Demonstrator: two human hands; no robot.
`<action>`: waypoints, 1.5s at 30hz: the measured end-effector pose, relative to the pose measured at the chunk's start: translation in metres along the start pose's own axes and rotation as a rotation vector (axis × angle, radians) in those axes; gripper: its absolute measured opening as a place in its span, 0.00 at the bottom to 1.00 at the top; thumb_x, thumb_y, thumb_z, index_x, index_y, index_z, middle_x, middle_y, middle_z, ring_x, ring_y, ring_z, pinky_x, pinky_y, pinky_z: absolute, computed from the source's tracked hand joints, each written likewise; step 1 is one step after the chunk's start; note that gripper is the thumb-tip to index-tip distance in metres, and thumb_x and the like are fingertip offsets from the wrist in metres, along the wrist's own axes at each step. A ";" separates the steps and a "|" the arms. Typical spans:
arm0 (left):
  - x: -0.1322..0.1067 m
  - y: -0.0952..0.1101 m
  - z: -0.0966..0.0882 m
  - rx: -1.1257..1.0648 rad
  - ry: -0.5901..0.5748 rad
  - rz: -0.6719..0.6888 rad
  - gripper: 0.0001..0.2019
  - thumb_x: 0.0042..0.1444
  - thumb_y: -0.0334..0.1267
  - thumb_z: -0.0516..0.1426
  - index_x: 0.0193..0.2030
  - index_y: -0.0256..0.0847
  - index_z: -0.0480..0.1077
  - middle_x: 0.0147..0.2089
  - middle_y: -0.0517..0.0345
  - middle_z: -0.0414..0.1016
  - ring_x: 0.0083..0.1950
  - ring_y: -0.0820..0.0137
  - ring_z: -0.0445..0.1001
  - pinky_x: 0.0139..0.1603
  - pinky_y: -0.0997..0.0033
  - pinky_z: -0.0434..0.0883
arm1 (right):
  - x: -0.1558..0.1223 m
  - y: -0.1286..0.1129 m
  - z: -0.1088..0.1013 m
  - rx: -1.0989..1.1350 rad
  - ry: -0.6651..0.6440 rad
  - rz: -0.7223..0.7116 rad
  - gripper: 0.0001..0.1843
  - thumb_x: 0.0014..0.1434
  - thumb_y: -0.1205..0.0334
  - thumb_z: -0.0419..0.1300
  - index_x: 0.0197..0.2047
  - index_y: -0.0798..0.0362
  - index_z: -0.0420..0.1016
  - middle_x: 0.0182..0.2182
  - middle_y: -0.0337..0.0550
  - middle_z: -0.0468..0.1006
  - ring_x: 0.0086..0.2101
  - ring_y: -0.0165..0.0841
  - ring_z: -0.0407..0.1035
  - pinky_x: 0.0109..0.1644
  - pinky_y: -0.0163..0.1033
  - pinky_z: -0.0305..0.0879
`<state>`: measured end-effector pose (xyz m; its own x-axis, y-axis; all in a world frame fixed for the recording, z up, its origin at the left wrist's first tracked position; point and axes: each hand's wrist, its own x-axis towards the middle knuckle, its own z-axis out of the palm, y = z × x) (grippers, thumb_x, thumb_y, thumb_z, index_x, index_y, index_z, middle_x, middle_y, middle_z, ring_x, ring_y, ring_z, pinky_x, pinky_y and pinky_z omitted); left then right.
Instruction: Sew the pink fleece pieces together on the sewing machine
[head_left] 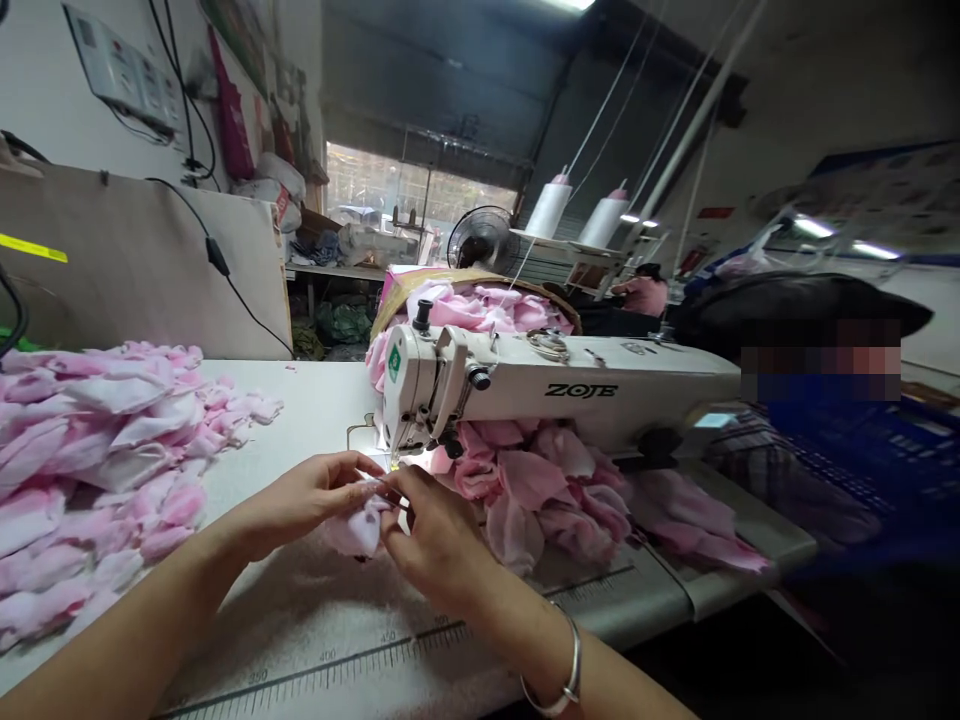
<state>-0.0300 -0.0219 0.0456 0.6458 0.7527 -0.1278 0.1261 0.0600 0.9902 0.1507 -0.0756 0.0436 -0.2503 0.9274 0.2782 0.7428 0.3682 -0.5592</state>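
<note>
Pink fabric piece [360, 527] pinched at its edge by fingers of left hand [304, 500] and right hand [429, 530], both grips narrow. Piece held above white table [255, 385], just in front of sewing machine needle [392, 460]. Ruffled pink pieces [525, 490] heaped right of needle; pink pile [97, 450] left beside left hand.

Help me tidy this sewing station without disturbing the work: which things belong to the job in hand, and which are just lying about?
In use: left hand, right hand, pink fabric piece, ZOJE sewing machine, pink fabric beside the needle, thread cones.

Just around: electric fan, black cable.
</note>
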 end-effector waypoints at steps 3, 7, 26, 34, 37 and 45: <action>0.000 -0.002 0.001 0.089 0.035 0.038 0.21 0.55 0.49 0.58 0.53 0.43 0.64 0.48 0.52 0.73 0.47 0.62 0.71 0.44 0.66 0.65 | 0.003 0.005 0.007 0.035 0.071 0.051 0.10 0.53 0.69 0.55 0.39 0.50 0.69 0.36 0.41 0.76 0.36 0.34 0.68 0.38 0.38 0.58; -0.005 0.005 0.006 0.738 0.468 0.137 0.11 0.55 0.46 0.57 0.38 0.42 0.64 0.36 0.58 0.71 0.38 0.64 0.69 0.36 0.67 0.60 | 0.003 0.012 0.017 0.131 0.205 0.116 0.03 0.53 0.68 0.54 0.32 0.51 0.65 0.29 0.38 0.72 0.30 0.31 0.64 0.33 0.36 0.56; 0.000 -0.013 0.025 0.718 0.452 0.273 0.12 0.54 0.33 0.48 0.46 0.46 0.61 0.44 0.58 0.69 0.41 0.66 0.72 0.39 0.64 0.70 | -0.010 -0.003 0.020 0.387 0.213 0.151 0.05 0.53 0.65 0.56 0.27 0.51 0.63 0.23 0.33 0.67 0.26 0.27 0.61 0.30 0.33 0.54; 0.000 -0.004 0.038 0.009 0.317 0.074 0.10 0.51 0.38 0.55 0.41 0.42 0.63 0.34 0.61 0.71 0.24 0.72 0.70 0.21 0.71 0.72 | -0.007 0.001 0.015 0.274 0.278 0.187 0.05 0.47 0.67 0.55 0.26 0.51 0.60 0.23 0.33 0.66 0.26 0.28 0.60 0.30 0.34 0.54; -0.001 0.002 0.040 -0.129 0.273 0.073 0.10 0.51 0.39 0.57 0.39 0.41 0.63 0.31 0.63 0.69 0.25 0.74 0.68 0.22 0.76 0.69 | -0.007 0.002 0.013 0.322 0.318 0.177 0.04 0.46 0.68 0.54 0.28 0.51 0.62 0.24 0.33 0.68 0.27 0.28 0.63 0.31 0.34 0.57; -0.008 0.006 0.039 -0.445 0.089 0.102 0.14 0.52 0.41 0.61 0.43 0.42 0.62 0.35 0.61 0.70 0.31 0.75 0.67 0.28 0.78 0.67 | -0.007 -0.005 0.006 0.640 0.274 0.263 0.10 0.47 0.67 0.55 0.36 0.53 0.72 0.26 0.36 0.73 0.24 0.28 0.66 0.26 0.32 0.61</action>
<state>-0.0047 -0.0533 0.0499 0.5686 0.8215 -0.0423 -0.2826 0.2434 0.9279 0.1449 -0.0837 0.0394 0.1118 0.9712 0.2104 0.2288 0.1809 -0.9565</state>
